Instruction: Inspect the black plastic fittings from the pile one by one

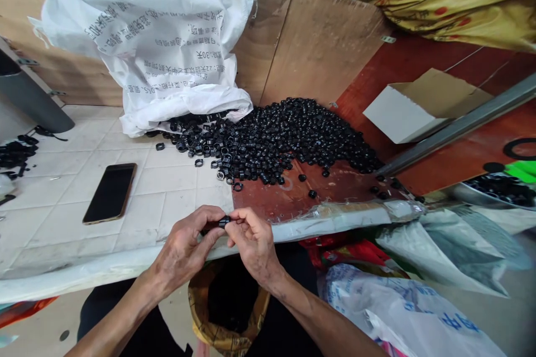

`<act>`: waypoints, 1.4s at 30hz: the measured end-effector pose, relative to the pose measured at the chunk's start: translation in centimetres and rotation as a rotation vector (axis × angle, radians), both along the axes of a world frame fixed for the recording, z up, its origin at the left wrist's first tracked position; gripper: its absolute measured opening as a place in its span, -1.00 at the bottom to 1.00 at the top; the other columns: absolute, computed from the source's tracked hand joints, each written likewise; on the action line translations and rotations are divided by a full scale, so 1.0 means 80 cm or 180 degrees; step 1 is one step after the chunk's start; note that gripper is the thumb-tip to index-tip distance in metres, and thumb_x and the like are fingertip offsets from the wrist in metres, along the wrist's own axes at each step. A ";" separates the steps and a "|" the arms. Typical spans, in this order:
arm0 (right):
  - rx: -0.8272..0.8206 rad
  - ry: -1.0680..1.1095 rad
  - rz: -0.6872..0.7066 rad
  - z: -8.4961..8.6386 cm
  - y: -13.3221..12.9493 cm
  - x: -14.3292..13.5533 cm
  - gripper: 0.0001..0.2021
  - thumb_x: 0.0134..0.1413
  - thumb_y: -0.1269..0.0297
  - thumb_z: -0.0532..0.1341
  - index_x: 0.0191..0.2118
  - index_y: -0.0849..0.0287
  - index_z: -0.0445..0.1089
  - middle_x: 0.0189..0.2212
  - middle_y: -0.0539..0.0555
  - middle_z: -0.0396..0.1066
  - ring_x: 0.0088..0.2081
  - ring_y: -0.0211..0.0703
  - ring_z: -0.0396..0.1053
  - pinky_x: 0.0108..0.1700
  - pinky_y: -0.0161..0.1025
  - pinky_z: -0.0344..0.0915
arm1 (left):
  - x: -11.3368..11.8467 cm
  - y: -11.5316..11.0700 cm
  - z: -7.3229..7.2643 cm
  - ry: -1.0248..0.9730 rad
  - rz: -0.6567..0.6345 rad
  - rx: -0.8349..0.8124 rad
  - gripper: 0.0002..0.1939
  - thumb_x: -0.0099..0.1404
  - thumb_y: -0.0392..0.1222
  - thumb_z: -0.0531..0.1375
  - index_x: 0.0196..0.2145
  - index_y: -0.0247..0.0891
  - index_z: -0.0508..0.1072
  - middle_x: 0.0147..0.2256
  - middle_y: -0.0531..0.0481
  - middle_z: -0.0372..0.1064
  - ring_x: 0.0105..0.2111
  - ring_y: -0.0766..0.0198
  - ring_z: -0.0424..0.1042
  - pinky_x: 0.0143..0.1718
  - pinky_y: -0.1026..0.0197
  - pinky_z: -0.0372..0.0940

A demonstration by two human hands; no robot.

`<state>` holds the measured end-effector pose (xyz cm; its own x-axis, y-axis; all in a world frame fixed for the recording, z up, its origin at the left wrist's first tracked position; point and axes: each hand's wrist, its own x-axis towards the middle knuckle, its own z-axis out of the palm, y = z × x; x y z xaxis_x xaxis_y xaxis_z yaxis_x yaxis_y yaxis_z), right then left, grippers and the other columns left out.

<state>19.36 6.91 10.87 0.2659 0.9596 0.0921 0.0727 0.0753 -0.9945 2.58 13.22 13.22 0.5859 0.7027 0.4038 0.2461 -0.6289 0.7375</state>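
Observation:
Just above the table's front edge, my left hand (188,242) and my right hand (254,240) meet at a small black ring-shaped part (225,221). Thumb and fingers of each hand pinch it from opposite sides. Beyond them, a large pile of black rings (285,134) spreads over the white tiled surface and the red-brown board, with a few rings lying loose. Below my hands, between the knees, stands an open yellow bag (196,312) with dark contents.
A white printed sack (180,56) lies behind the pile. On the left is a phone (109,193). A metal bar (460,125) and a box (402,114) are on the right, above a bowl of black parts (477,195) and plastic bags (402,307).

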 end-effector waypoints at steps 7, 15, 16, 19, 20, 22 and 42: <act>-0.0872 0.1626 0.0128 0.015 0.013 -0.016 -0.72 0.00 0.08 0.39 -0.37 0.16 0.38 -0.66 -0.12 0.33 -0.66 -0.33 0.21 -0.55 -0.33 0.28 | -0.009 0.005 -0.016 0.0400 -0.0079 0.1250 -0.72 0.48 -0.40 0.10 0.10 -0.24 0.35 -0.01 -0.19 0.52 0.01 0.18 0.58 0.01 0.18 0.51; -0.0765 0.0007 0.0118 0.006 0.037 0.023 -0.75 0.11 0.04 0.29 -0.30 0.15 0.44 -0.55 -0.02 0.42 -0.57 -0.22 0.36 -0.45 -0.25 0.34 | -0.033 0.032 0.002 0.1052 0.0048 0.0974 -0.83 0.49 -0.23 0.10 -0.01 -0.20 0.40 -0.10 -0.11 0.54 -0.12 0.16 0.58 -0.09 0.16 0.46; -0.0463 -0.0609 -0.0222 0.001 0.042 0.043 -0.76 0.09 0.08 0.31 -0.23 0.14 0.47 -0.48 0.01 0.46 -0.50 -0.18 0.40 -0.39 -0.23 0.37 | -0.039 0.040 0.006 0.1265 0.0174 0.0767 -0.83 0.47 -0.17 0.11 -0.04 -0.19 0.42 -0.16 -0.08 0.54 -0.18 0.16 0.58 -0.14 0.15 0.45; 0.0042 -0.2068 -0.1184 -0.020 0.060 0.111 -0.74 0.09 0.19 0.26 -0.13 0.19 0.49 -0.27 0.17 0.51 -0.29 -0.01 0.46 -0.16 -0.09 0.42 | -0.050 0.062 0.011 0.1912 0.0364 0.0229 -0.81 0.42 -0.07 0.14 -0.16 -0.18 0.49 -0.27 -0.01 0.53 -0.28 0.15 0.55 -0.19 0.13 0.41; 0.0031 -0.2355 -0.1311 -0.028 0.065 0.132 -0.69 0.09 0.21 0.24 -0.07 0.22 0.49 -0.26 0.20 0.51 -0.25 0.04 0.47 -0.11 -0.04 0.41 | -0.048 0.067 0.012 0.2026 0.0380 0.0168 -0.79 0.41 -0.05 0.14 -0.20 -0.18 0.51 -0.26 -0.02 0.53 -0.26 0.13 0.55 -0.16 0.11 0.41; -0.0095 -0.2749 -0.1219 -0.041 0.075 0.163 -0.61 0.10 0.25 0.22 0.04 0.28 0.47 -0.29 0.20 0.51 -0.23 0.09 0.47 -0.07 0.00 0.40 | -0.034 0.073 0.011 0.2039 0.0437 0.0252 -0.73 0.42 -0.01 0.13 -0.24 -0.21 0.53 -0.21 -0.08 0.53 -0.18 0.07 0.54 -0.08 0.06 0.39; -0.0082 -0.0633 0.0122 -0.034 0.074 0.117 -0.75 0.15 0.16 0.30 -0.09 0.12 0.46 -0.46 -0.04 0.45 -0.39 -0.15 0.48 -0.25 -0.22 0.45 | 0.076 0.103 -0.030 0.1473 -0.0022 0.0434 -0.80 0.36 -0.32 0.15 -0.08 -0.26 0.48 -0.19 -0.11 0.47 -0.19 0.10 0.51 -0.09 0.08 0.40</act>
<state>28.72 12.84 8.15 0.2082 0.9714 0.1144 0.2654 0.0564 -0.9625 8.66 21.43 10.83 0.7302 0.6570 0.1876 0.5245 -0.7150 0.4623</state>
